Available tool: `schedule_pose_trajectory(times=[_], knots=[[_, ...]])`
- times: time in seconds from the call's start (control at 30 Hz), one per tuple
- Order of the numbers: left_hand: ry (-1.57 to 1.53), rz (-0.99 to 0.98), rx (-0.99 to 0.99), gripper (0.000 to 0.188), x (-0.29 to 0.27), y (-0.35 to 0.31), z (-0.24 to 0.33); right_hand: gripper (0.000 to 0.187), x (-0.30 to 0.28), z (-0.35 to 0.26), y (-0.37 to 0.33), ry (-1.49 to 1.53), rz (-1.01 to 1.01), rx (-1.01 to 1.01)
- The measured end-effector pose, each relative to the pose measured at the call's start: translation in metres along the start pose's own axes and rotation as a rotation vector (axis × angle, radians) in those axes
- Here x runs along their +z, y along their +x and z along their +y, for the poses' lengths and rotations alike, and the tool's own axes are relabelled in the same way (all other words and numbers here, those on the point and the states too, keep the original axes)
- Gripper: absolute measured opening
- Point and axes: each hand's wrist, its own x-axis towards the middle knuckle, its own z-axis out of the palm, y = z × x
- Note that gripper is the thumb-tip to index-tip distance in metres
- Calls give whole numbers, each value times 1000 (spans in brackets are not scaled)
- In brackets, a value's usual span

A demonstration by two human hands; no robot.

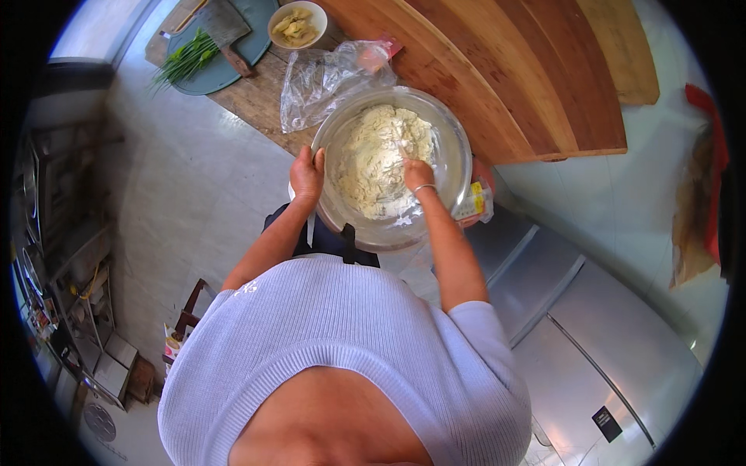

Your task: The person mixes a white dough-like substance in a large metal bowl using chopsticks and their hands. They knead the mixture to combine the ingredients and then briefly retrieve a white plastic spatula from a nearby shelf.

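Clumpy, floury dough (373,167) inside 1 metal bowl (452,151).

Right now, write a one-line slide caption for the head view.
Left hand at the rim of a wide, silvery metal bowl, right hand over the pale, crumbly, flour-like mixture inside.

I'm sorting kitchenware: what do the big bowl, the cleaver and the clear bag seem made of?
Big bowl: likely metal, smooth and shiny, judging by grey, reflective walls.
Cleaver: dull grey blade, likely steel; brown handle, probably wood.
Clear bag: thin, glossy plastic, see-through and crinkled.

A kitchen, shown by the cleaver (223,25), cutting board (259,19) and mixing bowl (451,147).
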Motion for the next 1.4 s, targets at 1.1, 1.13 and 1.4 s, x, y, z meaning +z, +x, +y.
schedule_pose_trajectory(times=[1.1,1.13,1.4], knots=[[-166,25,-45,41,10,-1,-2,16,-26,-20,-129,-586,-537,-248],[-176,25,-49,42,8,-1,0,16,-25,-37,-123,-611,-543,-304],[-226,28,-89,39,15,3,-9,17,-25,-162,-34,-758,-429,-516]])
